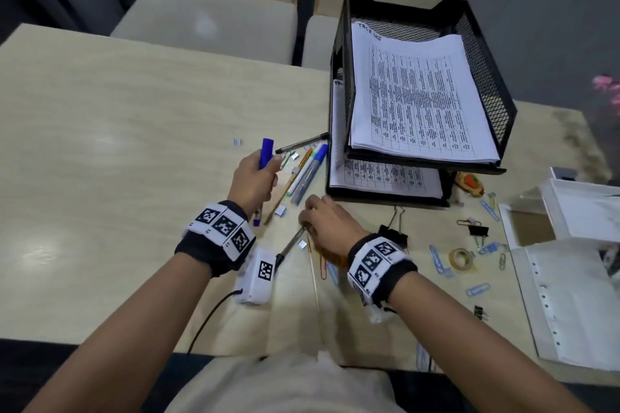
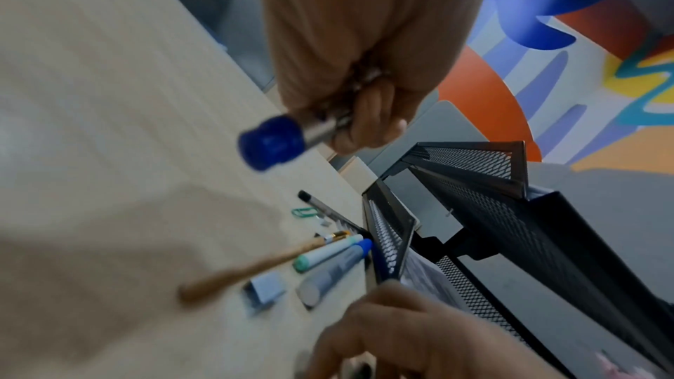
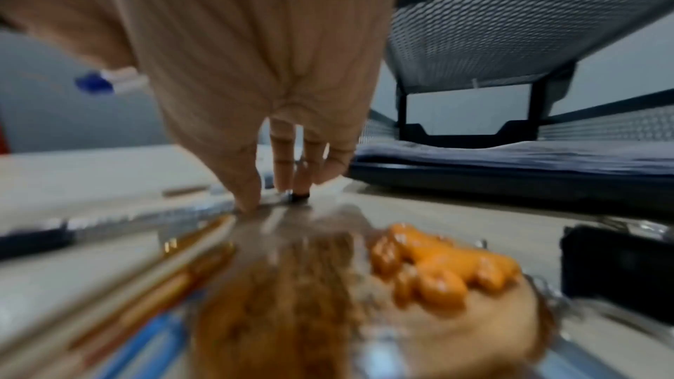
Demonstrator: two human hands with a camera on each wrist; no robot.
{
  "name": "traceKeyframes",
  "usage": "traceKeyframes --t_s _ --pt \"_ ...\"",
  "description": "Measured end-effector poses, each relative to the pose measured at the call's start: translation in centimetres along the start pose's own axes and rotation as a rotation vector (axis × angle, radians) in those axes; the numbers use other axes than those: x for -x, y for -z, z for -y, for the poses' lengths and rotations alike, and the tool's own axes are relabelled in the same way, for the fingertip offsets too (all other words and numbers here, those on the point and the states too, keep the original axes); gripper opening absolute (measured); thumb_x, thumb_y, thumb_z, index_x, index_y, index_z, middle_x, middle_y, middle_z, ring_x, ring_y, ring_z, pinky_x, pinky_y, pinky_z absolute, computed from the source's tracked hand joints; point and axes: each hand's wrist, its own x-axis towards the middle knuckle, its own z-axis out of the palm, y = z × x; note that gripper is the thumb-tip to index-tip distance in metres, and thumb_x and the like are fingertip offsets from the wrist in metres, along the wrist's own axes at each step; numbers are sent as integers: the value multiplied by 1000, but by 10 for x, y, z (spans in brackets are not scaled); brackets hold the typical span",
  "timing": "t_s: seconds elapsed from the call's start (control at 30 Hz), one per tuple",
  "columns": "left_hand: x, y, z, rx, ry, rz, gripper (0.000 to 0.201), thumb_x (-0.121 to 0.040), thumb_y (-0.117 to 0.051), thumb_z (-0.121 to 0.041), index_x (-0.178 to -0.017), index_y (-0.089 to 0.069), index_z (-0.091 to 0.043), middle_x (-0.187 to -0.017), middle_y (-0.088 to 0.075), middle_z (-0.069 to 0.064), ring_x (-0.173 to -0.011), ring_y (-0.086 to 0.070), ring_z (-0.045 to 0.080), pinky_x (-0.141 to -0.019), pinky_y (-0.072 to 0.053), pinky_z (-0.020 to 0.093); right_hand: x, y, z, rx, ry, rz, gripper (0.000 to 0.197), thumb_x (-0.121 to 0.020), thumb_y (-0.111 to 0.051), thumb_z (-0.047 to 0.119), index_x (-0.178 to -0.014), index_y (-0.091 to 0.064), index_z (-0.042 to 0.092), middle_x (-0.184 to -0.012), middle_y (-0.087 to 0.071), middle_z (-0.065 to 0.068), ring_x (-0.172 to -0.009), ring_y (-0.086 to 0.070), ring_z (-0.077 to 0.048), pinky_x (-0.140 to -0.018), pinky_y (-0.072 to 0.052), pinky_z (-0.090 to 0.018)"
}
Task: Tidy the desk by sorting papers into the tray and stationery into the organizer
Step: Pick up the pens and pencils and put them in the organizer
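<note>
Pale wood-grain covered the desk, the largest thing in view, and the 2-tier black mesh tray stood at its far right side. Both tiers already carried printed sheets, so the paper half of the job looked close to done. Nearer the right edge lay a white punched folder and beside it a white box, possibly the organizer, though I could not tell for sure.

Pens made up the next cluster: a blue-capped marker, a green-tipped one, a brown-handled brush and a black pen lay bunched against the tray's left wall, likely just where they had been scattered.

Gathering seemed the reason for both grips. The left hand was closed round a blue-capped marker, held upright off the desk, probably so more pens could join it in 1 bundle. The right hand reached down with thumb and fingertips pinching the end of a clear-barrelled pen still flat on the desk; the right wrist view showed the fingertips touching its barrel.

Smaller clutter ringed that hand: a large black binder clip, a tape roll, blue paper clips and a few staple strips. An orange rubber band lay just beside the wrist and could be dragged along.
</note>
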Motion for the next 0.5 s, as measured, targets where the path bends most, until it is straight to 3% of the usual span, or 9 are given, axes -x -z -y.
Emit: traceKeyframes --t_s 0.13,0.23,0.37,0.5 --pt "1 20 13 -22 -10 -32 11 -93 -45 -7 -91 -56 -8 -59 -48 4 -52 -41 19 -43 -32 21 -4 -3 0 176 136 -13 27 -95 -39 11 -118 -53 7 -121 -50 -14 -111 -45 -32 -84 -41 -43" --pt "3 33 23 74 44 -24 15 -93 -43 -1 -101 -56 -5 -75 -56 9 -62 -51 19 -44 -45 18 0 -2 -11 156 140 -43 23 -89 -46 4 -111 -53 8 -113 -54 -10 -104 -47 -28 -81 -40 -36" --pt "4 44 29 301 126 -59 17 -95 -44 -4 -94 -58 -13 -83 -59 3 -78 -59 11 -70 -48 22 11 5 -20 -283 -98 -147 13 -87 -49 -1 -91 -47 11 -94 -55 -8 -85 -49 -22 -76 -48 -35" --pt "7 32 20 431 120 145 22 -99 -39 -12 -117 -52 -12 -102 -63 -2 -98 -60 9 -84 -46 29 -3 23 10 -842 -167 -149 28 -94 -46 6 -74 -45 25 -82 -58 0 -74 -55 -14 -61 -46 -15"
